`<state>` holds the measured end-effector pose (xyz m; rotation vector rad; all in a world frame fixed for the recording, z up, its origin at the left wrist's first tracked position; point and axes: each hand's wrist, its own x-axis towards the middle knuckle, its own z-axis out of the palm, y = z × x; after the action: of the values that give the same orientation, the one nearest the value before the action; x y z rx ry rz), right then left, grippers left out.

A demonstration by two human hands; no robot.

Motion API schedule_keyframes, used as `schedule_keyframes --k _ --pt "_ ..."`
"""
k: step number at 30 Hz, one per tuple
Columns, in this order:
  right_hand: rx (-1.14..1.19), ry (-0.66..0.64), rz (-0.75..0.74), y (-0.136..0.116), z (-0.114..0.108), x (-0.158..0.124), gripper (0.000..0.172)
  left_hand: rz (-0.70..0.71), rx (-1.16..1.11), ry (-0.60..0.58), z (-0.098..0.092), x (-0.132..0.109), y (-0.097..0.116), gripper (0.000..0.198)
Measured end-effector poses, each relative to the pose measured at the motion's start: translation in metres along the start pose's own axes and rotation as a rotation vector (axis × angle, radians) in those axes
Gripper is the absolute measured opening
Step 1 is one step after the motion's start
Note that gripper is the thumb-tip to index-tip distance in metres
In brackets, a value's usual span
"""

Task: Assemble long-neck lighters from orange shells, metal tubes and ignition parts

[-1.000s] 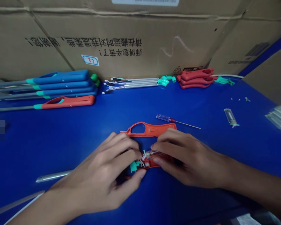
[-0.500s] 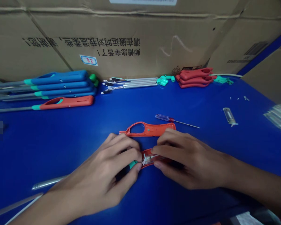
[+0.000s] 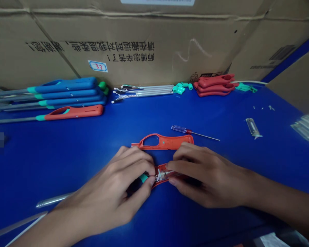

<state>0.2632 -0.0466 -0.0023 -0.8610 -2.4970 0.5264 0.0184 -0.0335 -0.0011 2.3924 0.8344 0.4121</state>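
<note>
Between my hands lies a red lighter handle half [image 3: 159,168], its hollow side up, with a clear gas tank [image 3: 166,174] and a small white part inside. My left hand [image 3: 128,181] pinches at the handle's left part, thumb and forefinger together by the white part; a green trigger [image 3: 143,177] shows beneath the fingers. My right hand [image 3: 203,175] grips the right part, fingers over the tank and shell. Just beyond sits the other red handle half [image 3: 170,142], open side up. A metal lighter tube [image 3: 53,200] sticks out past my left wrist.
A screwdriver [image 3: 187,131] lies behind the handle halves. Blue-handled lighters [image 3: 72,92] and a red one [image 3: 73,112] are at the back left, metal rods [image 3: 154,90] and red shells [image 3: 215,85] along the cardboard [image 3: 134,31]. A loose clear tank [image 3: 252,127] rests on the right.
My left thumb and fingertips have shifted slightly at the shell, and more of the green trigger shows. The right hand stays almost still.
</note>
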Motion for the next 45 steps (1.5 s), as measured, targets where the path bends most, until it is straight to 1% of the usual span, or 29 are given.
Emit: schedule_keyframes --k 3,7,21,39,45 --pt "-0.003 0.012 -0.015 0.0002 0.0007 -0.0006 0.016 -0.006 0.007 -0.01 -0.0005 -0.0004 0.0002 0.01" --pt "0.017 0.002 0.003 0.0002 -0.0002 -0.0015 0.017 -0.026 0.005 -0.012 -0.0005 -0.0001 0.0007 0.009" --pt "0.008 0.013 0.008 0.0009 -0.0004 -0.0004 0.017 -0.007 0.022 0.023 0.001 -0.0001 0.0001 0.01" --pt "-0.017 0.007 0.008 0.0003 0.0007 -0.0004 0.017 -0.011 0.013 0.018 0.0013 0.0005 0.0 0.009" --pt "-0.024 0.038 -0.009 -0.0004 0.0011 -0.0005 0.016 0.008 0.005 0.032 0.002 -0.0002 0.0003 0.011"
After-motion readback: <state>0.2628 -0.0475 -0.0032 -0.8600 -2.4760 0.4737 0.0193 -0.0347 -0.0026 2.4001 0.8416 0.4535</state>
